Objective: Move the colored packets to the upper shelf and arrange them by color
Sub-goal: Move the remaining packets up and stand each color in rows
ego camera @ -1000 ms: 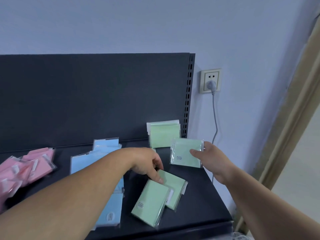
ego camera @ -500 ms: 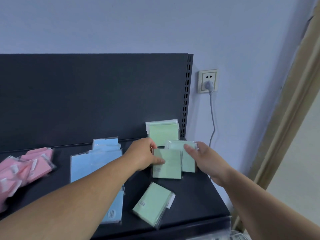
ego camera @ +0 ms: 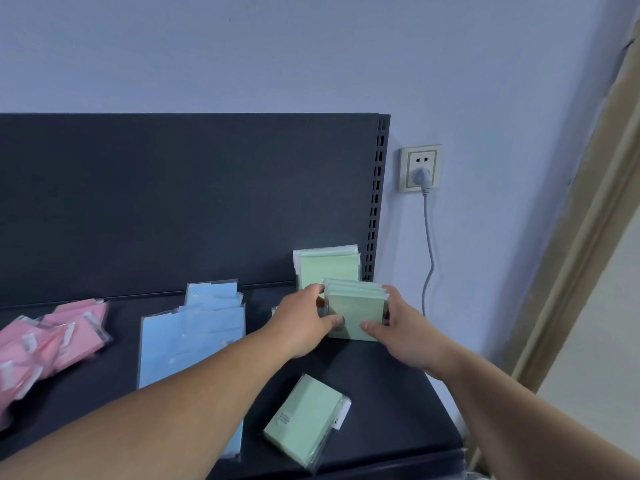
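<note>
Gripping an upright stack of green packets (ego camera: 356,308) from both sides, left hand (ego camera: 304,327) and right hand (ego camera: 407,336) have fingers (ego camera: 313,291) curled round its edges. Stack stands on the shelf (ego camera: 398,410), just in front of a rear green stack (ego camera: 329,266) leaning on the back panel (ego camera: 173,202). One loose green packet (ego camera: 304,420) lies nearer the front edge.

Two hands: one left hand (ego camera: 304,323), one right hand (ego camera: 405,337); green packets come in three groups: one leaning stack (ego camera: 329,268), one held stack (ego camera: 355,313) of at least three, one loose green packet (ego camera: 304,419); blue packets (ego camera: 190,341) overlap, at least four; pink packets (ego camera: 69,337) are heaped, too tangled to count; one shelf (ego camera: 381,375); one wall socket (ego camera: 420,157); one plug (ego camera: 424,175).
</note>
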A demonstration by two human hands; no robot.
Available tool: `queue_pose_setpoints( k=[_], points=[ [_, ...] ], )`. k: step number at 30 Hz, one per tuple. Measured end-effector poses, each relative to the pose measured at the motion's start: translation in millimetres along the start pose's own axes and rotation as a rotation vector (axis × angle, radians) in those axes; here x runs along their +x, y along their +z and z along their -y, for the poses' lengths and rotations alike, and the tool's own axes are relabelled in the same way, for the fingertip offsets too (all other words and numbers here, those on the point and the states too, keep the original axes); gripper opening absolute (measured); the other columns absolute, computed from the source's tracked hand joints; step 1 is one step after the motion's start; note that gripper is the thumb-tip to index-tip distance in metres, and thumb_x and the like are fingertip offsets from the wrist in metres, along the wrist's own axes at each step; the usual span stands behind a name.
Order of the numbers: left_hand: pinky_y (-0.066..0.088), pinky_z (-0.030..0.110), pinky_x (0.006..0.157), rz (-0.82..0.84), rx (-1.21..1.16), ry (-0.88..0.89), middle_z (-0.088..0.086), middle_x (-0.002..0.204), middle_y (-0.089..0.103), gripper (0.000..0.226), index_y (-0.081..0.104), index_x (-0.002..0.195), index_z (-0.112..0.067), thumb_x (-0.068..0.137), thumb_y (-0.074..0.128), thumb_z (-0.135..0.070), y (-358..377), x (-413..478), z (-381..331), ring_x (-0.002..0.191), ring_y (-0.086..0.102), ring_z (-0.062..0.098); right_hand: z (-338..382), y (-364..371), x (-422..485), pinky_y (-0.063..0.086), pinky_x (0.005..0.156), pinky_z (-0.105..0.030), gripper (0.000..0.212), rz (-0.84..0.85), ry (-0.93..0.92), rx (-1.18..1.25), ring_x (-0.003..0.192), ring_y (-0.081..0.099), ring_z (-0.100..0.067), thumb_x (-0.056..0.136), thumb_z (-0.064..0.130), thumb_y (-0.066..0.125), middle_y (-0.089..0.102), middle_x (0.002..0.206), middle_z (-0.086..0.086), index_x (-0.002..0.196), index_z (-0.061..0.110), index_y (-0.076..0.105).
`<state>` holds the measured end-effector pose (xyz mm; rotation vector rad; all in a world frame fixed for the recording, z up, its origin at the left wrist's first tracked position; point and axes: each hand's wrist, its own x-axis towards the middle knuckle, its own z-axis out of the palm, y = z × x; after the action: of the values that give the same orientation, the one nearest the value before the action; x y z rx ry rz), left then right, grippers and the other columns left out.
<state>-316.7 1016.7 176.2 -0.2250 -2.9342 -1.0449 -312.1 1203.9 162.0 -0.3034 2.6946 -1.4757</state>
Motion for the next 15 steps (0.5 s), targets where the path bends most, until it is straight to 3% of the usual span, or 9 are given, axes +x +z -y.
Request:
queue_pose_setpoints(
  k=[5,11,15],
  points=[
    [0.046,0.023,0.084,-0.014,-0.03,-0.025,-0.009,0.117,0.061,0.041,0.054,0.126,-0.024,0.089,0.064,-0.036,-6.8,5.6,1.8,0.099,0.06,0.011,-0.7,-4.0,11.6,0.049,0.092,-0.032,0.042,-0.021,0.024,-0.067,0.105,0.059,-0.015,0.095,0.022,0.058,0.062,0.115,0.004,0.133,0.023,0.042],
    [0.043,0.023,0.081,-0.033,-0.024,-0.06,-0.008,0.118,0.06,0.038,0.056,0.123,-0.022,0.089,0.063,-0.036,-7.8,18.1,1.3,0.101,0.058,0.011,-1.7,-2.6,35.5,0.048,0.072,-0.029,0.039,-0.088,0.058,-0.028,0.095,0.062,-0.02,0.092,0.022,0.064,0.063,0.109,0.002,0.127,0.024,0.047],
    [0.042,0.023,0.077,-0.093,-0.032,-0.104,-0.007,0.112,0.06,0.042,0.056,0.117,-0.021,0.081,0.073,-0.036,-5.9,25.6,4.3,0.097,0.059,0.012,0.8,3.2,54.3,0.05,0.086,-0.035,0.045,-0.117,0.035,-0.147,0.102,0.06,-0.021,0.088,0.026,0.068,0.06,0.115,-0.001,0.128,0.022,0.048]
  ],
)
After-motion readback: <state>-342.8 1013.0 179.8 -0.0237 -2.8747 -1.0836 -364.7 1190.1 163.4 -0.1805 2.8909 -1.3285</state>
